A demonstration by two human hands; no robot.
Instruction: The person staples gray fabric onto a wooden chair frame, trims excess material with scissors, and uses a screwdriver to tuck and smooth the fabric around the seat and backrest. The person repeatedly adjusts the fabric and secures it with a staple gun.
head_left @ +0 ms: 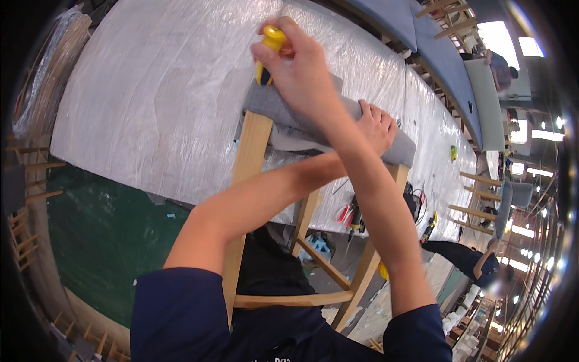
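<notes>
My forearms cross, the right over the left. My right hand [298, 66] is closed around a yellow-and-black screwdriver-like handle [273, 38], held upright. Its lower end meets the corner of a grey upholstered seat [260, 100]; no shaft is visible. Toward the seat's right end, my left hand [377, 128] lies on the fabric, fingers spread. The seat belongs to a wooden chair frame [250, 151], whose legs point toward me, joined by a stretcher [292, 300] near my body. Loose grey fabric hangs at the seat's near side, partly hidden by my arms.
Plastic film covers the wide worktable [151, 78]. Red-handled pliers [344, 214] and a power driver [356, 217] lie right of the frame. Another yellow-and-black tool [430, 224] lies farther right. A person [482, 265] works at the right; another [502, 69] holds a pale panel [484, 108].
</notes>
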